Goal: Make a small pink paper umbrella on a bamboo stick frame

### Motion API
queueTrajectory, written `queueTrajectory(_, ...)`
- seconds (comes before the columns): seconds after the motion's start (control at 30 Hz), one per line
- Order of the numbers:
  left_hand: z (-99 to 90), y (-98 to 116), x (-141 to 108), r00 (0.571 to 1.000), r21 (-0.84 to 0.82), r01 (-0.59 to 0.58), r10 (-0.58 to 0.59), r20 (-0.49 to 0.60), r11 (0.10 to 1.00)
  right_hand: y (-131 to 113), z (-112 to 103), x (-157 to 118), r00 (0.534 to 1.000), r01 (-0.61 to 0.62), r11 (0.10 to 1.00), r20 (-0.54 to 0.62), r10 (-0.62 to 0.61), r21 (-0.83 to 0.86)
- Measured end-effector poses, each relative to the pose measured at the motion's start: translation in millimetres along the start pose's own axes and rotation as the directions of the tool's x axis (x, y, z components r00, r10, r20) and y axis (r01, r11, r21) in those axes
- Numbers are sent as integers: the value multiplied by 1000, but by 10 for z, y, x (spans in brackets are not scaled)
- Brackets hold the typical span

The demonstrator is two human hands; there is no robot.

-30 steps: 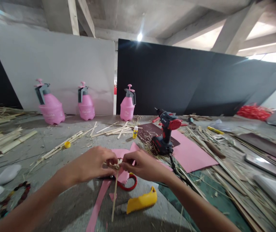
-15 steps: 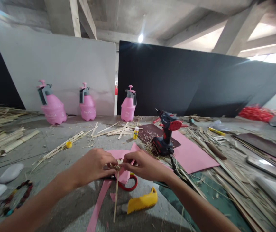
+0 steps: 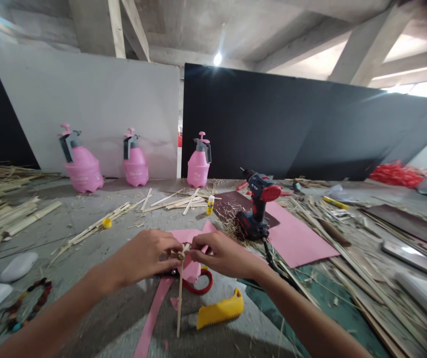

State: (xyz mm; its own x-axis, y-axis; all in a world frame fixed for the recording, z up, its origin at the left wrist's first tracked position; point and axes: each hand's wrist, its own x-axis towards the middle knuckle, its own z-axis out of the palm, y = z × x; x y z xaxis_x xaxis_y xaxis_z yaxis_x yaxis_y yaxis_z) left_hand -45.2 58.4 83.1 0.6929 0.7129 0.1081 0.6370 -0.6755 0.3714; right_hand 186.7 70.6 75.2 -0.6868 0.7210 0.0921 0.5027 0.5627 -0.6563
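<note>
My left hand point(image 3: 153, 251) pinches the top of a thin bamboo stick point(image 3: 179, 303), which hangs down with its lower end toward me. A small knotted or crossed pale piece sits at the top between my fingertips; its details are too small to make out. My right hand point(image 3: 219, 253) is closed at the right side of that top end. Beneath both hands lie pink paper pieces point(image 3: 191, 272) and red-handled scissors point(image 3: 211, 283), partly covered. A yellow-handled tool point(image 3: 221, 311) rests nearer me, to the right of the stick.
A cordless drill point(image 3: 256, 206) stands on pink sheet point(image 3: 299, 238) to the right. Behind are a glue stick point(image 3: 210, 205), its yellow cap point(image 3: 106, 223) and pink spray bottles point(image 3: 198, 166). Bamboo strips point(image 3: 23, 216) lie on both sides. A bead bracelet point(image 3: 36, 303) is at left.
My hands stay nearly in place. The stick's lower end has shifted slightly up and right, and the pale piece at its top shows a little more between my fingertips.
</note>
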Motion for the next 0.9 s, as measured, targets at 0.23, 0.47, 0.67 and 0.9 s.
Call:
queueTrajectory(0.23, 1, 14, -23, 999, -26, 33, -33, -22, 999, 24, 22, 2, 1000, 3, 1000, -7, -3, -6)
queueTrajectory(0.47, 102, -98, -22, 992, 78, -65, 73, -101, 995, 41, 49, 15, 999, 25, 994, -32, -28, -110)
queueTrajectory(0.67, 181, -106, -17, 981, 166, -116, 139, -132, 979, -11, 98, 20, 994, 50, 961, -80, -74, -272)
queueTrajectory(0.9, 193, -89, 5, 978, 262, -106, 148, -146, 959, -26, 119, -9, 973, 158, 833, -60, -222, -530)
